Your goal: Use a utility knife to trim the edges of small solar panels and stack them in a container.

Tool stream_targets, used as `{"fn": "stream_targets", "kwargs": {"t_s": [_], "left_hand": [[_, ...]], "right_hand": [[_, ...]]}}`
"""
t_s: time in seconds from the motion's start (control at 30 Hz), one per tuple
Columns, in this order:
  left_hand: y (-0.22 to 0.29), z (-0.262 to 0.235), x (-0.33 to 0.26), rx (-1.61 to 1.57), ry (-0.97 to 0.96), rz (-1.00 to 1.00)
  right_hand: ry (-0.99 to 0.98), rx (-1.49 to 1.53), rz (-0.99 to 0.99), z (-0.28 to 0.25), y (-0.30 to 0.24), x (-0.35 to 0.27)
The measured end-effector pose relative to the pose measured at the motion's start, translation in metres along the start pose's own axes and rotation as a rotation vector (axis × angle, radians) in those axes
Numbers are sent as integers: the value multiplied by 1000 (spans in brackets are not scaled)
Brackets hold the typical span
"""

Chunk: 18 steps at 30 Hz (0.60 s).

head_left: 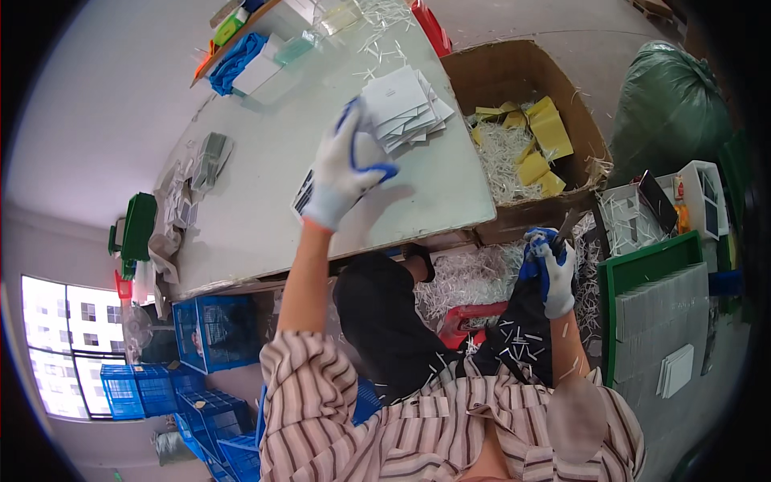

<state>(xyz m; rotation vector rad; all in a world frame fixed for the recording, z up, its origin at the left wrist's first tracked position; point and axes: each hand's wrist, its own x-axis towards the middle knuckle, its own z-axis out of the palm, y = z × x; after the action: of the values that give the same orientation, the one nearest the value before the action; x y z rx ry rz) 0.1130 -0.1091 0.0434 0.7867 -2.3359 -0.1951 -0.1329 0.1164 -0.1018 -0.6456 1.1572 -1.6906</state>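
My left hand (347, 165), in a white glove with blue-coated fingers, hovers over the pale table (450, 189). Its thumb and fingers are spread, with nothing between them. Just beyond the fingertips lies an uneven pile of white cards (395, 96). A card with dark print (303, 193) is partly hidden behind my left wrist. Over my right thigh, my right hand (552, 269), gloved alike, is closed around a slim dark tool (568, 226); its exact kind is unclear. Thin white paper strips (518, 341) are scattered on my dark trousers.
Right of the table stands a cardboard box (526, 68) holding shredded paper and yellow pieces. A green tray (614, 321) with rows of white cards is near my right arm. Blue crates (213, 333) stand left, a green sack (671, 104) far right. Paper shreds (474, 281) lie below the table.
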Motion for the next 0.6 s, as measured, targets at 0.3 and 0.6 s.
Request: {"fn": "stream_targets", "kwargs": {"t_s": [0.3,0.6], "left_hand": [[-17,-72,-106,424,-272,-353],[105,37,-55,292,-40,197]], "right_hand": [[-121,-46,131,8,33,4],[-79,-120,113,25,27,24]]}}
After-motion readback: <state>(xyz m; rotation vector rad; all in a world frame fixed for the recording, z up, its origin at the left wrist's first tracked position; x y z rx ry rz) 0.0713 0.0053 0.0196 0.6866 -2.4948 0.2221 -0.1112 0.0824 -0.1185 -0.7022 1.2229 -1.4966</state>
